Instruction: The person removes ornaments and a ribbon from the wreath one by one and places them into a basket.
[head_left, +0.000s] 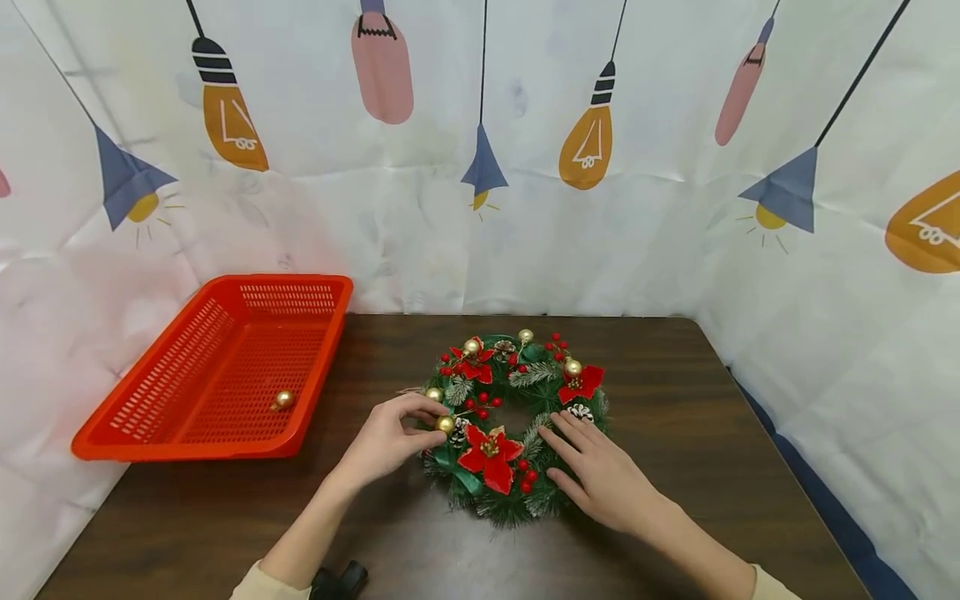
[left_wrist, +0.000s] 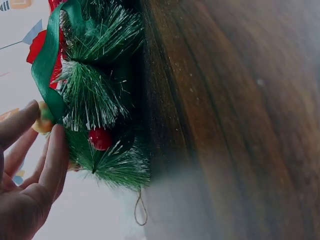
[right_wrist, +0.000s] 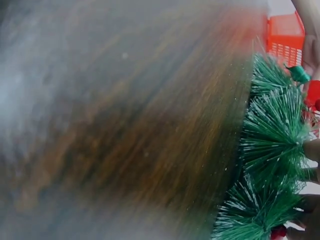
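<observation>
A green Christmas wreath (head_left: 532, 379) with red poinsettias, pinecones, berries and gold balls lies on the dark wooden table. At its left side my left hand (head_left: 393, 437) pinches a small gold ball (head_left: 445, 424) between thumb and fingers. The left wrist view shows this gold ball (left_wrist: 44, 120) beside a green ribbon (left_wrist: 47, 65), with the fingertips around it. My right hand (head_left: 596, 471) rests on the wreath's right side, fingers spread and fairly straight near a white-tipped pinecone (head_left: 581, 412). In the right wrist view, its fingers (right_wrist: 311, 150) lie at the green needles (right_wrist: 275, 140).
A red plastic basket (head_left: 202, 450) stands at the table's left, with one gold ball (head_left: 282, 400) inside. A small black object (head_left: 341, 579) lies by the left forearm at the near edge. A white curtain with printed lamps (head_left: 420, 233) hangs behind the table (head_left: 660, 367).
</observation>
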